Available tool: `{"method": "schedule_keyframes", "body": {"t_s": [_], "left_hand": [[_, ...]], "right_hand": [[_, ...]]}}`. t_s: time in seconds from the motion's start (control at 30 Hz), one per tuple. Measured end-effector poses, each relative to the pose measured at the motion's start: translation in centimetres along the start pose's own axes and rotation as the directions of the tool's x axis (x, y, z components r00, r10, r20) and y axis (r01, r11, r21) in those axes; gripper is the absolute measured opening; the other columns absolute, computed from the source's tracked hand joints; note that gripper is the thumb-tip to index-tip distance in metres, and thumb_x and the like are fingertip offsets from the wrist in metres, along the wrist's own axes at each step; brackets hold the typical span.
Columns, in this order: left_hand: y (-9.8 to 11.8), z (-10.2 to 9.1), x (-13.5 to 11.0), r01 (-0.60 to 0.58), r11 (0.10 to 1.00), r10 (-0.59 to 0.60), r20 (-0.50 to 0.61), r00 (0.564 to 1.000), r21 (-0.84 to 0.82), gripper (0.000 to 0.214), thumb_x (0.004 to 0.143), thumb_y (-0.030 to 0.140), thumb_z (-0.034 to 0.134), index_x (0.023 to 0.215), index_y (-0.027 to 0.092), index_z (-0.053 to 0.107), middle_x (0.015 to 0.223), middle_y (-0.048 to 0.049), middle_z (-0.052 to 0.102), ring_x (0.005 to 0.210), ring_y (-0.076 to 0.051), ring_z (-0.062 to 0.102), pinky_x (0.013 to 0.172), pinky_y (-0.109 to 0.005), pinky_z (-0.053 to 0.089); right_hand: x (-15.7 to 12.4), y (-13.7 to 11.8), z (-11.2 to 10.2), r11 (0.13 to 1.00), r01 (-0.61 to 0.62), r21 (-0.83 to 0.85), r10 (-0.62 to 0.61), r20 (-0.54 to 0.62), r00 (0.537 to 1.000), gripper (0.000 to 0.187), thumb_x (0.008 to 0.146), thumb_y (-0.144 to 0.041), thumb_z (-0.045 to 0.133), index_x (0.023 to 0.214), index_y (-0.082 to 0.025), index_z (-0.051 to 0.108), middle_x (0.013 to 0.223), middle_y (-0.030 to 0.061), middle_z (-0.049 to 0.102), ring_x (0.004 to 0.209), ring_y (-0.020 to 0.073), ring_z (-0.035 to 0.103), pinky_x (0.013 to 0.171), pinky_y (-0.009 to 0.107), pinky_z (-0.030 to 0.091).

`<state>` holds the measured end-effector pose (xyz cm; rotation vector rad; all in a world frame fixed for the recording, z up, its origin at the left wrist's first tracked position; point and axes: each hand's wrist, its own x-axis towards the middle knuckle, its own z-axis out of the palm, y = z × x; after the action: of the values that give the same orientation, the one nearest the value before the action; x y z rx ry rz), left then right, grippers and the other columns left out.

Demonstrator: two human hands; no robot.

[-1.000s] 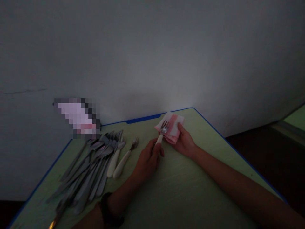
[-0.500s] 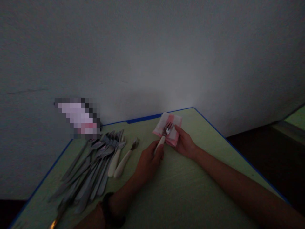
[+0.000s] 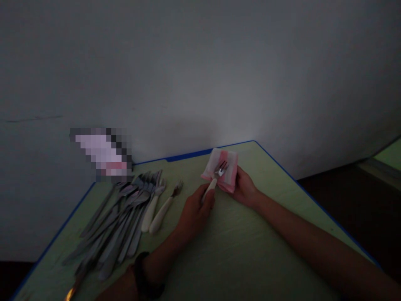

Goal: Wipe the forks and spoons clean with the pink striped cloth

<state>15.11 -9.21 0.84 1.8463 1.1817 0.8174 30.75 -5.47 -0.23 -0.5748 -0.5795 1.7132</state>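
Pinching one fork (image 3: 214, 182) by its white handle, between the thumb and the bent fingers, the left hand (image 3: 194, 211) is sitting lower and more to the left than the fork's metal head. From my distant seat I am reading this relation as the main one: the long axis of the fork is running on a slant, from the left hand forward and to the right, with the tines at the far end. The left hand is being the nearer one, because it is gripping the handle itself. The right hand (image 3: 246, 188) is standing just to the right of the fork's head and is grasping a folded cloth (image 3: 232, 169). The head is lying over this white and pink cloth, but I am not able to tell if the metal is touching it. The right fingers are mostly hiding behind the cloth.

Now I am counting: two hands, one fork in the grip, one cloth. Two more white-handled forks (image 3: 161, 215) are resting side by side on the green table (image 3: 219, 255), to the left of the left hand. Further left, the metal cutlery (image 3: 118, 236) is making one overlapping heap; I am finding at least two spoon bowls there, but the full number I cannot tell. One dark wristband (image 3: 145, 276) is circling the left wrist. One pixelated patch (image 3: 103, 152) is covering something near the table's far left corner.
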Motion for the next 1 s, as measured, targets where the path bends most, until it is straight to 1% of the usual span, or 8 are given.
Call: {"method": "schedule_keyframes", "body": {"t_s": [0.17,0.27,0.37,0.5,0.7,0.77,0.87,1.0], "left_hand": [[0.0,0.0,0.0,0.002,1.0,-0.001,-0.009,1.0,0.02,0.034,0.089,0.04,0.036,0.106,0.017,0.055,0.067,0.0021,0.053,0.056,-0.012,0.048,0.054,-0.023,0.037],[0.1,0.0,0.0,0.013,1.0,-0.013,0.005,1.0,0.018,0.034,0.089,0.04,0.035,0.107,0.017,0.054,0.067,0.0018,0.054,0.056,-0.012,0.049,0.055,-0.023,0.038],[0.2,-0.1,0.0,0.0,0.999,0.0,0.008,1.0,0.037,0.036,0.089,0.039,0.035,0.11,0.017,0.053,0.068,0.0011,0.055,0.058,-0.013,0.05,0.056,-0.023,0.038],[0.2,-0.2,0.0,-0.012,0.997,0.011,0.019,1.0,0.082,0.038,0.089,0.038,0.035,0.114,0.016,0.052,0.067,0.0002,0.057,0.061,-0.014,0.053,0.059,-0.024,0.04],[0.4,-0.1,0.0,0.001,0.997,-0.003,0.026,1.0,0.078,0.036,0.089,0.036,0.036,0.114,0.016,0.052,0.071,-0.0004,0.058,0.063,-0.014,0.053,0.061,-0.025,0.041],[0.5,-0.1,0.0,-0.003,0.998,0.001,0.017,1.0,0.068,0.036,0.089,0.037,0.035,0.114,0.015,0.052,0.073,-0.0008,0.059,0.064,-0.014,0.053,0.061,-0.025,0.041],[0.3,-0.1,0.0,-0.001,0.998,0.002,-0.012,1.0,0.061,0.038,0.09,0.038,0.034,0.115,0.015,0.051,0.074,-0.0012,0.058,0.065,-0.014,0.054,0.061,-0.025,0.041],[0.1,-0.1,0.1,0.004,0.998,-0.003,-0.017,1.0,0.059,0.04,0.09,0.04,0.034,0.115,0.014,0.051,0.072,-0.0008,0.058,0.062,-0.014,0.054,0.06,-0.024,0.041]], "right_hand": [[0.0,-0.1,0.1,1.0,-0.007,0.012,0.007,-0.005,1.0,0.036,0.089,-0.038,0.034,0.094,-0.015,0.061,0.079,0.0038,0.068,0.069,0.0146,0.062,0.07,0.028,0.05],[0.1,0.3,0.0,0.996,0.028,-0.08,-0.031,-0.031,0.999,0.034,0.084,-0.044,0.045,0.086,-0.015,0.061,0.068,0.0023,0.065,0.059,0.0123,0.059,0.062,0.025,0.049],[0.0,0.6,-0.2,0.979,0.067,-0.192,-0.086,-0.089,0.992,0.025,0.075,-0.04,0.06,0.076,-0.015,0.059,0.059,-0.001,0.061,0.052,0.0088,0.055,0.053,0.02,0.045],[-0.3,0.6,-0.2,0.963,0.106,-0.25,-0.119,-0.038,0.992,0.024,0.069,-0.036,0.067,0.079,-0.016,0.058,0.063,-0.0029,0.06,0.054,0.0074,0.055,0.053,0.019,0.044],[-0.3,0.8,-0.2,0.964,0.08,-0.252,-0.1,-0.067,0.993,0.028,0.068,-0.038,0.068,0.084,-0.018,0.057,0.066,-0.002,0.061,0.054,0.0078,0.054,0.053,0.02,0.045],[0.1,0.9,-0.4,0.975,0.07,-0.21,-0.095,-0.11,0.989,0.03,0.07,-0.042,0.065,0.088,-0.019,0.057,0.07,-0.001,0.062,0.057,0.0096,0.055,0.055,0.022,0.046],[0.6,0.9,-0.6,0.987,0.118,-0.108,-0.135,-0.164,0.977,0.029,0.076,-0.046,0.057,0.09,-0.021,0.057,0.081,0.0008,0.065,0.068,0.0129,0.059,0.062,0.026,0.049],[0.6,0.4,-0.1,0.994,0.106,-0.007,-0.106,-0.113,0.988,0.027,0.085,-0.04,0.044,0.093,-0.019,0.059,0.087,0.0023,0.067,0.075,0.0146,0.06,0.069,0.028,0.049]]}}
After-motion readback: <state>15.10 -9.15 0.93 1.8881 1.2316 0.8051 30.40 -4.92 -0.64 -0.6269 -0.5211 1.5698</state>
